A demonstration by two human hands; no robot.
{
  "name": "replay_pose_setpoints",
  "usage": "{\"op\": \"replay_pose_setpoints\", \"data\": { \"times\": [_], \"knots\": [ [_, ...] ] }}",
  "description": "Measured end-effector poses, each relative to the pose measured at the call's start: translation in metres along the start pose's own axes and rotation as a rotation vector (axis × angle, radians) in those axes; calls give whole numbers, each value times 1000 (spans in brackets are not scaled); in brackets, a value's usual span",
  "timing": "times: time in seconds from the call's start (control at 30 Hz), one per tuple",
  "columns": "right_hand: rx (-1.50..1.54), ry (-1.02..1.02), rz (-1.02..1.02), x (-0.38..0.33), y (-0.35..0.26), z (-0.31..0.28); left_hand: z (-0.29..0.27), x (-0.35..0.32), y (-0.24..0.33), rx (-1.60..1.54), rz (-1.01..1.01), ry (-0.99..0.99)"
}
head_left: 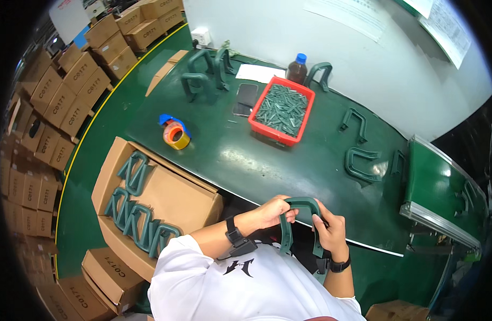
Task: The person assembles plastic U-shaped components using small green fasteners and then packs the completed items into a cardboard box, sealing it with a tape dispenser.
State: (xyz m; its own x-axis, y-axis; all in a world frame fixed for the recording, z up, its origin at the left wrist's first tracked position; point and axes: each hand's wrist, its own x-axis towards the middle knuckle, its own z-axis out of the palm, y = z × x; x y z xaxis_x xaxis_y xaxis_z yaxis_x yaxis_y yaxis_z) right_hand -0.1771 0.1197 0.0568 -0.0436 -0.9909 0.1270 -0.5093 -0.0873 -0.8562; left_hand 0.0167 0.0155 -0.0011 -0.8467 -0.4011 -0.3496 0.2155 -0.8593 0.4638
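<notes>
In front of my chest I hold a dark green U-shaped plastic handle (303,203), its two legs pointing down toward me. My left hand (272,212) is closed around its left leg, just below the corner. On the other leg my right hand (332,229) grips with the thumb lying along the inside. Several similar green handles (135,223) lie in an open cardboard box (176,195) to my left. A red bin (278,139) full of small green plastic pieces (282,109) stands on the green table, beyond my hands.
More green handles stand at the table's back left (222,69) and right (362,163). A tape roll (176,135), a phone (246,99) and a blue-capped bottle (296,69) rest on the table (240,166). A green conveyor (438,184) adjoins at right. Stacked cartons (77,99) line the left.
</notes>
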Motion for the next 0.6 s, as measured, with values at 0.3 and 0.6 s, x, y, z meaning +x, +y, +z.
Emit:
{"op": "replay_pose_setpoints", "data": {
  "times": [0.3,0.6],
  "knots": [
    [260,143,109,-24,18,-24,15,22,21,431,241,-239],
    [587,411,151,-37,24,-16,69,39,176,1503,1626,779]
  ]
}}
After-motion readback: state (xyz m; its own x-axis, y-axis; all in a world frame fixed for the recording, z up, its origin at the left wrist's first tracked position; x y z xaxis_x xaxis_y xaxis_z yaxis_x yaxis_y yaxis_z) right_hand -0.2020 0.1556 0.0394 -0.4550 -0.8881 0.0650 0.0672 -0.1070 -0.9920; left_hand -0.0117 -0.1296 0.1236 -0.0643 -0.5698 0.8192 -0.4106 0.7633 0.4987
